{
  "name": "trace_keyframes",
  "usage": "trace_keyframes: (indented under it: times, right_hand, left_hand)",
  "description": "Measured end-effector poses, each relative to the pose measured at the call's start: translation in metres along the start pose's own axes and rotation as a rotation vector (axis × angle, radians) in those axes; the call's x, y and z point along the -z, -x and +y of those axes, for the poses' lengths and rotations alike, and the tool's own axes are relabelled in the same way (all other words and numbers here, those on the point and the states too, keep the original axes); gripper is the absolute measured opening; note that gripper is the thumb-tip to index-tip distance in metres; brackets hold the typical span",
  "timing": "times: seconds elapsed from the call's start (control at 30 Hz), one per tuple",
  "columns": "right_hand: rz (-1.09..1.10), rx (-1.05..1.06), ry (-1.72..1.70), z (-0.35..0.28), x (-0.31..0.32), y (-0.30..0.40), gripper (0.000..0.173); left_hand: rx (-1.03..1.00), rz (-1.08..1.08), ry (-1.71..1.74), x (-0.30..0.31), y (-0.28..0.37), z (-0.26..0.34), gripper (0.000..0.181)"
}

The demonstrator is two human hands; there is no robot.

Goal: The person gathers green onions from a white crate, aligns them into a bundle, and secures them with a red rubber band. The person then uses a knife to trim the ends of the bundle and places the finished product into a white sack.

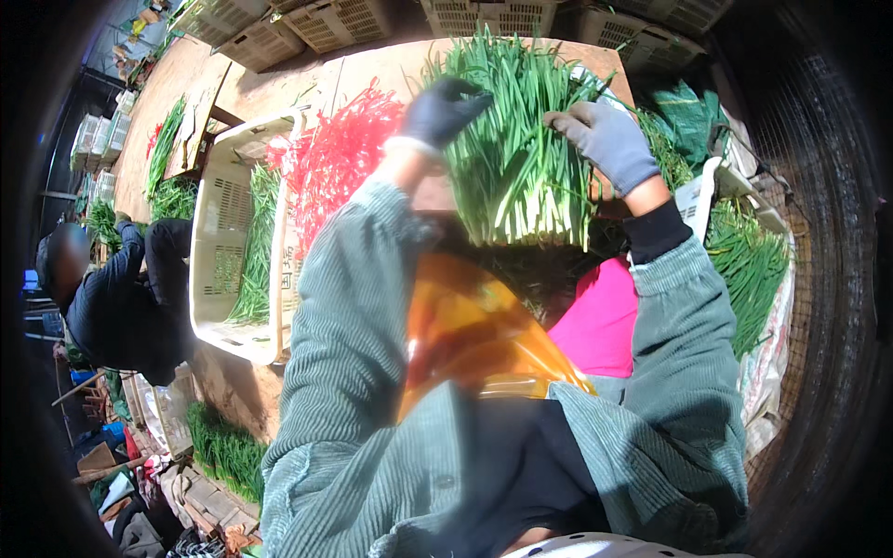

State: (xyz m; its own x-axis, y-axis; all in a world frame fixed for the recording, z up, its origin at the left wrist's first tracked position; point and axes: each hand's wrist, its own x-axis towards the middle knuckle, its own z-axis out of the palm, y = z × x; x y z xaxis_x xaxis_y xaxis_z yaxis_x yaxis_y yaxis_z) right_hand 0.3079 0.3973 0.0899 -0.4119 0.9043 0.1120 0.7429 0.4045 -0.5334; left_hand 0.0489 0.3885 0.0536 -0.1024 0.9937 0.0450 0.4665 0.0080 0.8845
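Note:
A broad pile of green leafy stalks with white ends, resembling garlic chives [516, 139], lies on the wooden table [377, 66], white ends towards me. My left hand [446, 111], in a dark glove, is over the pile's left edge with fingers curled; blur hides whether it grips anything. My right hand [607, 139], in a grey-blue glove, is at the pile's right side, fingertips bent close to the leaves; whether a stalk is between them is unclear. Beside my left forearm lies a heap of red plastic ties [342, 153].
A white plastic crate [279, 335] holding green stalks stands at left. Beyond it a person [125, 300] in dark clothes sits near more greens. More crates [335, 24] line the table's far side. At right, a sack [760, 397] and a white crate [708, 188] adjoin more green stalks [746, 272].

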Motion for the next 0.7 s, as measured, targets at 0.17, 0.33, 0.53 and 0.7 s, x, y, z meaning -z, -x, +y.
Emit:
trace_keyframes:
  times: [0.17, 0.33, 0.53, 0.7]
  right_hand:
    - [0.018, 0.248, -0.134, -0.019, 0.003, -0.028, 0.031]
    - [-0.18, 0.479, 0.168, -0.057, -0.048, -0.066, 0.022]
    - [-0.368, 0.349, 0.454, -0.034, -0.077, -0.086, 0.026]
    - [-0.412, 0.291, 0.504, -0.05, -0.076, -0.097, 0.029]
  left_hand:
    - [-0.101, 0.193, 0.46, 0.007, 0.038, -0.032, 0.019]
    - [-0.379, 0.213, 0.105, -0.018, 0.081, -0.037, 0.026]
    - [-0.395, 0.12, -0.28, -0.028, 0.089, -0.061, 0.024]
    - [-0.359, 0.167, -0.175, -0.035, 0.092, -0.07, 0.025]
